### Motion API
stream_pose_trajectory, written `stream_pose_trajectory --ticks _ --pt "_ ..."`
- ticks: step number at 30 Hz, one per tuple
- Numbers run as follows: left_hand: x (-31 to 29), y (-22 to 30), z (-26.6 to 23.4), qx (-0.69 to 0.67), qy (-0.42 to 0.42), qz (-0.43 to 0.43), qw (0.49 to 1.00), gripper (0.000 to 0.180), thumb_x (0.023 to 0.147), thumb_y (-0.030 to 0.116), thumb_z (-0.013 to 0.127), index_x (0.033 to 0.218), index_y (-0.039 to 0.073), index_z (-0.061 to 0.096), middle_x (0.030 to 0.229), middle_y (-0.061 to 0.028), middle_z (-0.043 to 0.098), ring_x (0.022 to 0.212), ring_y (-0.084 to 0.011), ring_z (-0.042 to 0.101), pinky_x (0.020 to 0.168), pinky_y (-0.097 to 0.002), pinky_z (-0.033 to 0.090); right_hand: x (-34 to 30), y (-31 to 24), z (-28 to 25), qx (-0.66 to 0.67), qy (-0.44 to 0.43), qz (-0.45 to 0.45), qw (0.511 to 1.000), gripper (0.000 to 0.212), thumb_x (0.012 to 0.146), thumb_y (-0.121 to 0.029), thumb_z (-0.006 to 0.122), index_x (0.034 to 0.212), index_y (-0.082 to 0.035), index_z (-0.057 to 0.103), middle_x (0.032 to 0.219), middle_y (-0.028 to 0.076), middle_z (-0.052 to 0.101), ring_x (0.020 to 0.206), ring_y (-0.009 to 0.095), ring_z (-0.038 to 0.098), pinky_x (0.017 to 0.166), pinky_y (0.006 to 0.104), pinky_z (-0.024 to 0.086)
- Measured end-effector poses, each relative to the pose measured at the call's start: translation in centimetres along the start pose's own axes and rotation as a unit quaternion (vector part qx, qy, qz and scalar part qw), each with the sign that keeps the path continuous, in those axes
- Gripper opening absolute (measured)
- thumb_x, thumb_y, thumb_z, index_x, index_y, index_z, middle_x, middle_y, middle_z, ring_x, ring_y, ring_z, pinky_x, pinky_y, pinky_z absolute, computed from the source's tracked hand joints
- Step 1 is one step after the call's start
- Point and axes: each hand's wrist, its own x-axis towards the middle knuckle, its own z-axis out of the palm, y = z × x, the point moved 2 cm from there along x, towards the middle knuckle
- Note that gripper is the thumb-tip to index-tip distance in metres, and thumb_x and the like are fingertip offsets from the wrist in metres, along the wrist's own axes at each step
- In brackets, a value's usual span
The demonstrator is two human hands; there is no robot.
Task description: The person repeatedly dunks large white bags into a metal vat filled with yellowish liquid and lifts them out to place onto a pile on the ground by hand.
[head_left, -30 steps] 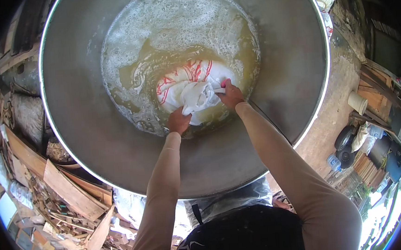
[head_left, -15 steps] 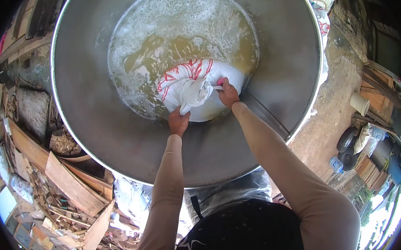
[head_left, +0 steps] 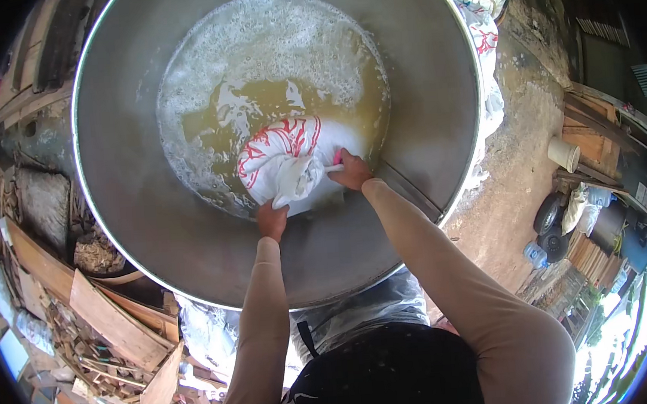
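A white sack (head_left: 279,152) with red print sits partly sunk in foamy, yellowish liquid (head_left: 269,63) inside a big round metal vat (head_left: 132,140). Its gathered neck is twisted and points up toward me. My left hand (head_left: 271,220) is closed on a corner of the twisted neck at the sack's near side. To the right, my right hand (head_left: 352,171) is closed on another end of the white cloth, with a bit of pink showing by its fingers. The sack's lower part is hidden under the liquid.
Scrap wood and boards (head_left: 118,321) lie heaped left of the vat. More white sacks (head_left: 485,40) hang outside its right rim. Beyond, a white bucket (head_left: 563,154), black tyres (head_left: 552,227) and a water bottle (head_left: 535,255) stand on the ground.
The sack and both hands have shifted slightly left and down in the picture, along with the vat, as the view moved. Both hands keep their hold on the cloth.
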Motion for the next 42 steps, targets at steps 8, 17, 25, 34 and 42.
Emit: stream_pose_trajectory --ticks 8,17,25,34,42 --pt "-5.1 3.3 -3.9 -0.098 0.048 -0.026 0.994 0.032 0.070 0.018 0.067 0.093 -0.003 0.069 0.076 -0.0187 0.066 0.070 -0.0285 0.064 0.066 -0.0400 0.049 -4.9 -2.2 -3.0 0.087 0.085 -0.021 0.992 0.047 0.065 -0.031 0.082 0.096 -0.005 0.058 0.090 0.018 0.068 0.089 0.034 0.066 0.083 0.0410 0.051" --pt "-19.4 19.0 -15.8 -0.108 0.061 0.041 0.992 0.020 0.071 0.004 0.063 0.086 -0.007 0.068 0.074 -0.0021 0.065 0.064 -0.0115 0.054 0.061 -0.0299 0.046 -17.8 -12.2 -16.4 0.091 0.060 -0.115 0.987 0.037 0.066 -0.025 0.074 0.094 -0.003 0.061 0.092 0.022 0.066 0.091 0.037 0.064 0.082 0.0420 0.050" --pt "-35.2 37.6 -25.4 -0.072 0.083 0.159 0.981 0.018 0.066 -0.004 0.060 0.083 -0.002 0.065 0.069 0.0038 0.056 0.060 -0.0069 0.047 0.058 -0.0233 0.039 -32.2 -21.0 -33.1 0.116 0.017 -0.317 0.941 0.037 0.073 -0.016 0.070 0.101 0.004 0.058 0.087 0.022 0.063 0.084 0.031 0.063 0.075 0.0392 0.049" --pt "-44.3 58.7 -27.8 0.125 0.144 0.304 0.933 0.051 0.062 0.004 0.059 0.113 -0.003 0.053 0.095 -0.0040 0.055 0.083 -0.0118 0.052 0.073 -0.0252 0.044 -47.0 -16.9 -49.2 0.226 0.162 -0.353 0.893 0.029 0.073 -0.014 0.071 0.095 -0.001 0.058 0.076 0.007 0.058 0.071 0.017 0.056 0.063 0.0309 0.043" --pt "-39.5 74.0 -13.7 0.418 -0.091 0.559 0.711 0.027 0.067 0.007 0.062 0.092 -0.004 0.064 0.081 -0.0132 0.061 0.076 -0.0177 0.059 0.067 -0.0300 0.048 -51.9 -8.2 -51.9 0.500 0.305 -0.279 0.761 0.019 0.069 0.000 0.062 0.081 -0.009 0.050 0.076 -0.001 0.054 0.071 0.010 0.055 0.062 0.0236 0.043"
